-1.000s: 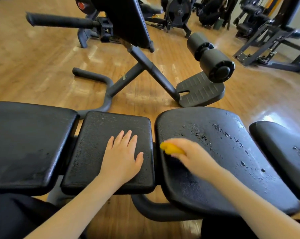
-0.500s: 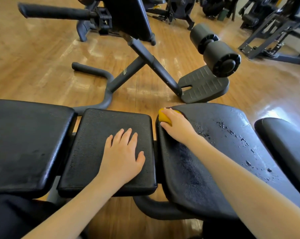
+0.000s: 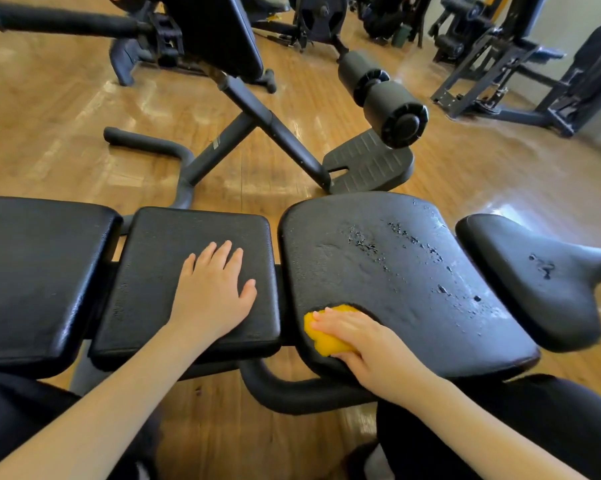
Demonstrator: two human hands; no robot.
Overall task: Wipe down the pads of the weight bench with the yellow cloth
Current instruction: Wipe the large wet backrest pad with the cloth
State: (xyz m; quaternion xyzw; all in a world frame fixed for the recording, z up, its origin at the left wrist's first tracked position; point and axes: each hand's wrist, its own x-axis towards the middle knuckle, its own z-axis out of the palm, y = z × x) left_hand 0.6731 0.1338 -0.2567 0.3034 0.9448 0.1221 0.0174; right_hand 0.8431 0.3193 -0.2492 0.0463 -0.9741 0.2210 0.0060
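Head view. The right hand (image 3: 368,344) pressed the yellow cloth (image 3: 321,336) against the near left corner of the wide bench pad (image 3: 406,282), fingers laid over it and thumb curled round its near edge. The left hand (image 3: 212,296) rested flat, fingers straight, on the square middle pad (image 3: 160,271). Cracked patches marked the wide pad's far right area. A roller-pad machine (image 3: 382,95) stood beyond on the wooden floor (image 3: 50,109).
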